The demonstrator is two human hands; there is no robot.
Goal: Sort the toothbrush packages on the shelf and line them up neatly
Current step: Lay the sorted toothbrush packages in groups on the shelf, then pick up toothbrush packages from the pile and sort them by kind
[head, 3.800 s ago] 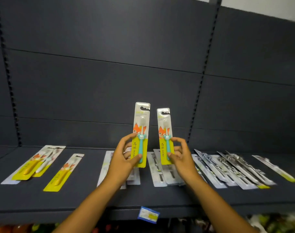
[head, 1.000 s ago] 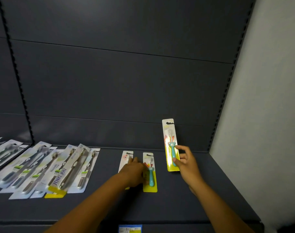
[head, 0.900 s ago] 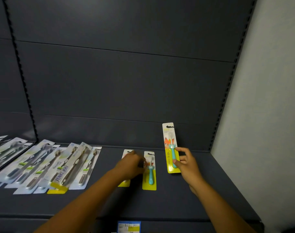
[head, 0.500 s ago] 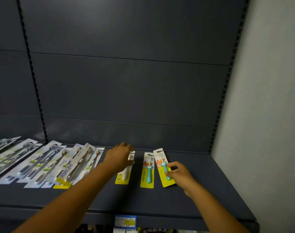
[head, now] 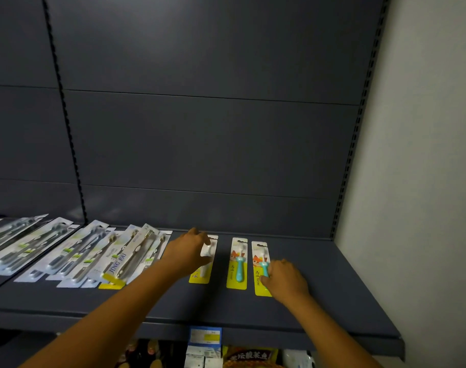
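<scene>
Three yellow toothbrush packages [head: 236,262] lie flat, two under hands [head: 187,252].

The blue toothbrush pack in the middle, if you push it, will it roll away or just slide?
The middle pack lies flat on the shelf, so it would probably slide, not roll. It looks like thin card with a small brush, so likely light. Its plastic blister could be a bit slippery.
</scene>
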